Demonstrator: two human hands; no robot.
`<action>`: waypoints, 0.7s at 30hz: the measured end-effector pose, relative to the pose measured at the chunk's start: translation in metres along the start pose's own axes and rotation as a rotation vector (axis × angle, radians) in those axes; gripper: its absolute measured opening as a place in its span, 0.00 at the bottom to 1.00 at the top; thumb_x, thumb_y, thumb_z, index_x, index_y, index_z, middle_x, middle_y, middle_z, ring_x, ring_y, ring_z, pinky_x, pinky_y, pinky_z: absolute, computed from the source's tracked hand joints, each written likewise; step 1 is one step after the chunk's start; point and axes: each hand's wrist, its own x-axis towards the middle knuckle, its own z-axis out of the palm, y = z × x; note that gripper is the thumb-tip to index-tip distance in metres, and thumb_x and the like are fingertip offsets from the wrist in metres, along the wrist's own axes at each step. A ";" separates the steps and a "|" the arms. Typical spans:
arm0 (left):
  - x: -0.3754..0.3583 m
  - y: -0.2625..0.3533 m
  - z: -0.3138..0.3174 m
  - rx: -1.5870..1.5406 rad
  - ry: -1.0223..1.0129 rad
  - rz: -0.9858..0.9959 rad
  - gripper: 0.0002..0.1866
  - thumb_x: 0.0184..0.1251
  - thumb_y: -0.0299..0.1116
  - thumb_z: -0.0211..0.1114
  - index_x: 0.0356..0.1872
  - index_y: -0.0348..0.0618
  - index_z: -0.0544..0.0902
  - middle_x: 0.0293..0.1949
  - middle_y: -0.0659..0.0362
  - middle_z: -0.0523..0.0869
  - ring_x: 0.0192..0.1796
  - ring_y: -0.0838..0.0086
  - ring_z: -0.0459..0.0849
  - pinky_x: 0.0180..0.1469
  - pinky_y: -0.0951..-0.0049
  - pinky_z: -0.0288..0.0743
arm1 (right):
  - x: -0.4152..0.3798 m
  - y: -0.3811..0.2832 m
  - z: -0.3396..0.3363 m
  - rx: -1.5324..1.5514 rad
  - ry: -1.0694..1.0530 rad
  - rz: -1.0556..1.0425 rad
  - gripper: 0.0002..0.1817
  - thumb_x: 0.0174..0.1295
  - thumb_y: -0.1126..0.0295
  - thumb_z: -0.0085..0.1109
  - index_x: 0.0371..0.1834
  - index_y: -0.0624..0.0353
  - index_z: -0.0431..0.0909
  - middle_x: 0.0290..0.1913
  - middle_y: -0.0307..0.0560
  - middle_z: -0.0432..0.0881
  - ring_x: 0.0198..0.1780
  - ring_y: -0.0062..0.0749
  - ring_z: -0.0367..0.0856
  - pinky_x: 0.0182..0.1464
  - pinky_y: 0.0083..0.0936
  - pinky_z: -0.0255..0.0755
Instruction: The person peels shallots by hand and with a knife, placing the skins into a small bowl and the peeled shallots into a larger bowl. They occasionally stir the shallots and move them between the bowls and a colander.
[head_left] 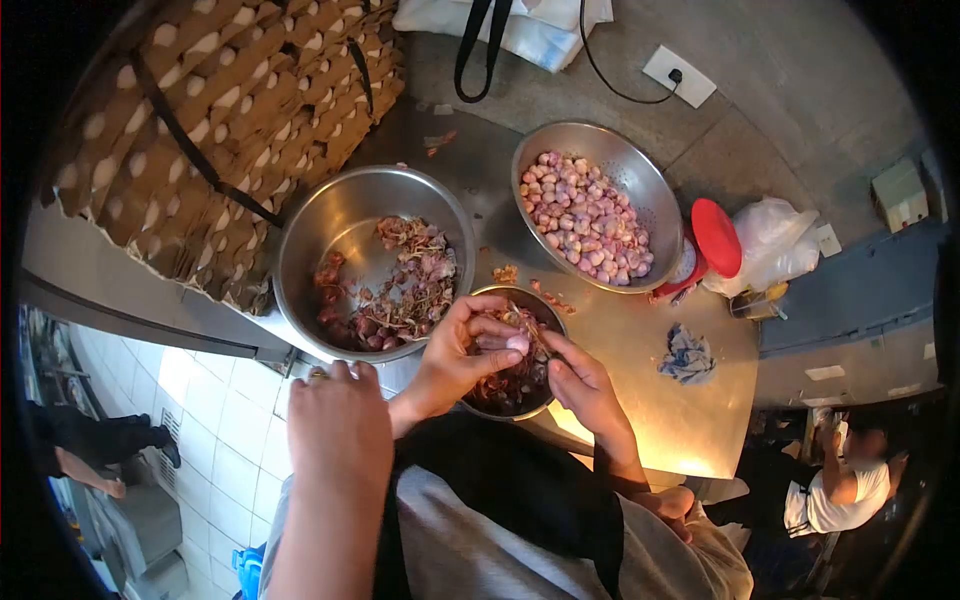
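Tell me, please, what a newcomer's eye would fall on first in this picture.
Probably the heap of pinkish shallots in the metal colander, right of upper centre. Next might come the brown, pale-spotted panel at upper left, crossed by a dark strap, and the red disc right of the colander. Centrally, the left hand and right hand are above a smaller bowl.
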 end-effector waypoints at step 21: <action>0.009 0.003 -0.010 -0.213 0.145 -0.077 0.14 0.62 0.25 0.55 0.50 0.41 0.72 0.46 0.60 0.77 0.49 0.75 0.76 0.53 0.72 0.71 | 0.032 -0.001 0.019 0.105 -0.074 -0.066 0.23 0.66 0.69 0.41 0.64 0.59 0.56 0.25 0.32 0.68 0.19 0.11 0.58 0.22 0.09 0.54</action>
